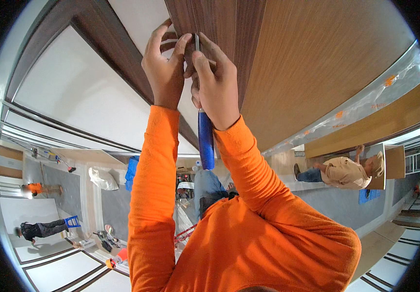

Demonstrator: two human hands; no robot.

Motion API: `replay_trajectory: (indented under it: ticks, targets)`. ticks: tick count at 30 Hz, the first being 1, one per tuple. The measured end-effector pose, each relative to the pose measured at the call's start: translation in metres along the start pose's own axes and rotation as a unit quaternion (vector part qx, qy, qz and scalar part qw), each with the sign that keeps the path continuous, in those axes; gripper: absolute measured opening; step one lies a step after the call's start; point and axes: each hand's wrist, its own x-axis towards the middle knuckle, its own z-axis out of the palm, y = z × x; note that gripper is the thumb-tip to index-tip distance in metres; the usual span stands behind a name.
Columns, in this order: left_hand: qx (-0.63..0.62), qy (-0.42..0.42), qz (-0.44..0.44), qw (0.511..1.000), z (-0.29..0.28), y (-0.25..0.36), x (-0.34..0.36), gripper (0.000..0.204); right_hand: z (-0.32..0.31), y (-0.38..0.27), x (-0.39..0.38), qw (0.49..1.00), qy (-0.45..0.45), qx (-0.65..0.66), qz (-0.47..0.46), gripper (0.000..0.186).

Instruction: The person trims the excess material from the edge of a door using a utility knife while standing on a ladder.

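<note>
My right hand (216,80) is closed around the metal shaft of a blue-handled tool (205,141). Its handle hangs below the hand, and a narrow metal blade points up past my thumb. Beside the blade, my left hand (166,68) is closed on the edge of a dark brown wood trim (215,17). Its thumb lies close to the blade, and some of its fingers are bent behind the edge. Whether the blade tip touches the wood, I cannot tell. Both arms reach up in orange sleeves.
A lighter wood panel (312,53) adjoins the trim on the right, with plastic film (365,104) along its edge. White panels with dark frames (78,73) stand left. A co-worker in beige (346,173) is at right; two more people are at far left. A white sack (104,178) lies on the floor.
</note>
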Motion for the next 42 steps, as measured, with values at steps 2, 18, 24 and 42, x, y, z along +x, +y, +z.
replay_trajectory:
  ticks: [2,18,24,42]
  targets:
    - [-0.004,-0.003,0.001,1.0,0.002,-0.001,0.0,0.044,0.002,0.006,0.002,0.999,0.014,0.028,-0.018,0.045]
    - [0.005,-0.016,-0.025,1.0,0.001,0.009,0.001,0.046,-0.001,-0.003,0.009,0.997,0.0,0.069,0.021,0.039]
    - [-0.004,-0.022,-0.032,0.999,-0.002,0.01,0.003,0.056,0.0,-0.016,0.001,0.997,-0.016,0.032,0.068,0.042]
    - [0.059,-0.027,0.01,0.998,-0.007,0.007,0.012,0.052,0.003,-0.012,0.007,0.997,0.004,0.057,0.041,0.032]
